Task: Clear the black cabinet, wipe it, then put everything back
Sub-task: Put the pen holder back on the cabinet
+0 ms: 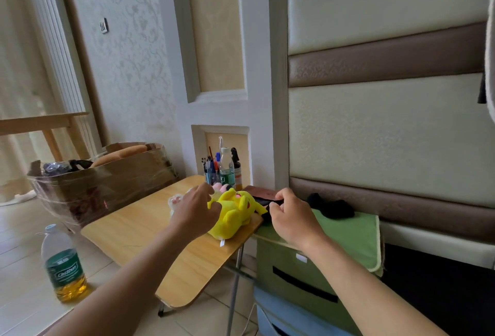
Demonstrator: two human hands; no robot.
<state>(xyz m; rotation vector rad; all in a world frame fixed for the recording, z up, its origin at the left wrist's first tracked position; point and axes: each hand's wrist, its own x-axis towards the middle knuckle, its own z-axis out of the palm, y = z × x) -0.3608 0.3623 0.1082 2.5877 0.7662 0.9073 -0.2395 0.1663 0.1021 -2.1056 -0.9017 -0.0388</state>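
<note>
I see both hands over the far end of a light wooden folding table [139, 231]. The left hand [195, 209] hangs with its fingers bent down beside a yellow plush toy [235, 213]. The toy lies on its back near the table's right edge. The fingertips are at the toy's raised paw, but I cannot tell whether they pinch it or only touch it. Partly under that hand lies a white and pink plush toy [172, 200].

The right hand [292, 217] has its fingers curled round the near edge of a dark flat object [261, 193]. This lies at the table's far right corner, just behind the yellow toy's head.

At the back of the table, against the wall, three things stand close together: a clear pen holder [211, 175] full of pens, a clear water bottle with a green label [227, 168] and a dark spray bottle [236, 165].

Right of the table is a green fabric storage box [294, 266], with a black cloth bundle [330, 208] on its lid. Beyond the box, low under the padded wall panels, I see a black surface [442, 287]. I cannot tell whether this is the cabinet.

On the floor to the left stand a plastic bottle of yellow liquid [64, 263] and a tape-wrapped cardboard box [107, 183].
</note>
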